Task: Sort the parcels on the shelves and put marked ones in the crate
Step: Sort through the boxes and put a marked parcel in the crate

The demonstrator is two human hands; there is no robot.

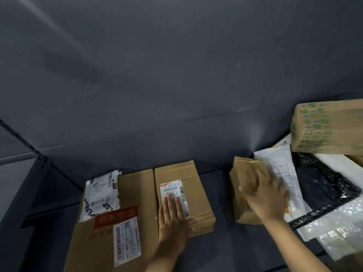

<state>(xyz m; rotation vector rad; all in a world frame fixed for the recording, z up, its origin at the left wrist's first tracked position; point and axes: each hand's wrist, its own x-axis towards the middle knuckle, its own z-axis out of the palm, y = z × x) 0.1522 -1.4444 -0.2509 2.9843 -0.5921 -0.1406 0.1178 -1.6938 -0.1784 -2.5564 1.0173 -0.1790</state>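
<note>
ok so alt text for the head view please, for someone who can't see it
A person's left hand lies flat on a labelled cardboard box on a dark shelf, while the blurred right hand rests on a smaller tilted box. A large carton lies beside the labelled box; mailer bags and a green-printed box are piled at right.

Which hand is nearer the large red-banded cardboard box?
Left. Left hand lies on the white-labelled carton beside the red-banded box; right hand touches a small brown carton farther right.

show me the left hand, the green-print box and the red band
left hand (173, 220): head view, back of the hand
green-print box (314, 126): head view, its printed face
red band (116, 216): head view, middle of the band
</note>
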